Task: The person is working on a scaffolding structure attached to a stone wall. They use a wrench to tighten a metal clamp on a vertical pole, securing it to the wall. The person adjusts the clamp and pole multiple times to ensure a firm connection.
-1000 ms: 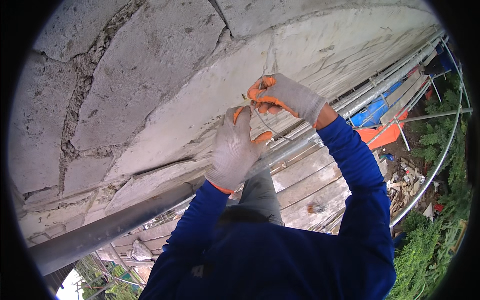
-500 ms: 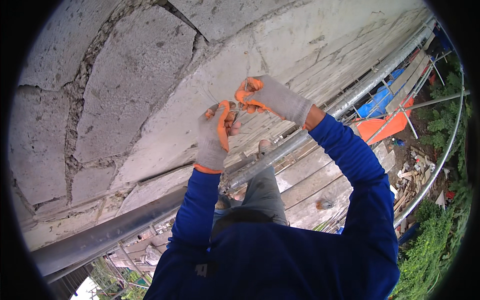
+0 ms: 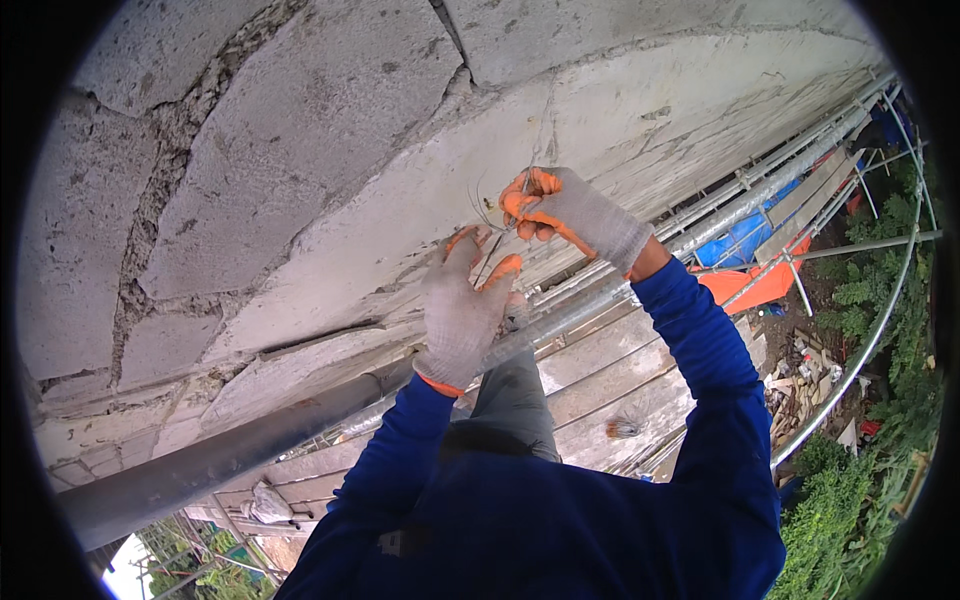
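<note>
Both my hands wear grey knit gloves with orange palms and are raised beside the pale stone wall. My right hand is closed, its thumb and fingers pinching thin wire whose loose ends curl out toward the wall. Just below and to the left, my left hand has its thumb and fingers apart. A thin strand runs down from near the right fingers into the gap of the left hand; whether the left fingers touch it is hard to see.
A metal scaffold pipe runs along the wall below my hands. Under it lie wooden planks with a small wire bundle. Blue sheeting, orange sheeting, rubble and green plants are at the right.
My left hand has opened and drawn down, away from the right hand. The right hand still pinches the wire and sits slightly farther right. The whole view has shifted a little.
</note>
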A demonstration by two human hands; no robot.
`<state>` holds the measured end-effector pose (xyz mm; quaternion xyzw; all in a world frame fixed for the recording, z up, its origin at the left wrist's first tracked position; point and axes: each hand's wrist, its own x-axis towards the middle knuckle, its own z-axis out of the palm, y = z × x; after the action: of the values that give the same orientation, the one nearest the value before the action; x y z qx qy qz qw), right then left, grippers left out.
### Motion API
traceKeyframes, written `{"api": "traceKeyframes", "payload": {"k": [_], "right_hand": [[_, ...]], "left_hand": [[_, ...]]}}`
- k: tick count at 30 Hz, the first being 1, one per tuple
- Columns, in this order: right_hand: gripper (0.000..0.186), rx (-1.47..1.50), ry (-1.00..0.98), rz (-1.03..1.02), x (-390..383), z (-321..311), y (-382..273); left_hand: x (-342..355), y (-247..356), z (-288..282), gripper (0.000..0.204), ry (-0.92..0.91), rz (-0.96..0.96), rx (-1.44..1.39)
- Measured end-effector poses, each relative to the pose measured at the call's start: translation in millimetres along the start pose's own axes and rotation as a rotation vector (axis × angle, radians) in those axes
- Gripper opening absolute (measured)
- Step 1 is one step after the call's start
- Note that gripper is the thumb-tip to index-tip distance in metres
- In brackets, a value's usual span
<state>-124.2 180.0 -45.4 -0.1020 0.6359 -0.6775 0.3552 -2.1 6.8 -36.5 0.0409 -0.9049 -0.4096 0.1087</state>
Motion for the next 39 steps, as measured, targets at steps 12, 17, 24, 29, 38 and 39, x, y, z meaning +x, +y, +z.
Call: {"api": "traceKeyframes", "payload": {"k": [12,17,24,29,38,39], "right_hand": [[0.018,0.02,-0.008,-0.012,2,-4,4],[0.021,-0.029,0.027,-0.006,-1,0,3],[0.021,-0.153,-0.031,-0.014,2,-10,-2],[0.022,-0.158,-0.143,0.033,5,-17,-14],[0.027,-0.026,-0.252,0.393,12,-30,-46],[0.027,-0.038,-0.269,0.398,14,-29,-49]], "left_hand": [[5,3,17,0.044,0.113,0.064,0.094],[10,-2,19,0.041,-0.036,-0.016,-0.017],[43,-27,3,0.034,-0.6,-0.482,-0.857],[50,-43,5,0.033,-0.884,-0.533,-1.172],[52,-42,3,0.03,-0.876,-0.56,-1.157],[50,-51,5,0.031,-0.885,-0.604,-1.215]]}}
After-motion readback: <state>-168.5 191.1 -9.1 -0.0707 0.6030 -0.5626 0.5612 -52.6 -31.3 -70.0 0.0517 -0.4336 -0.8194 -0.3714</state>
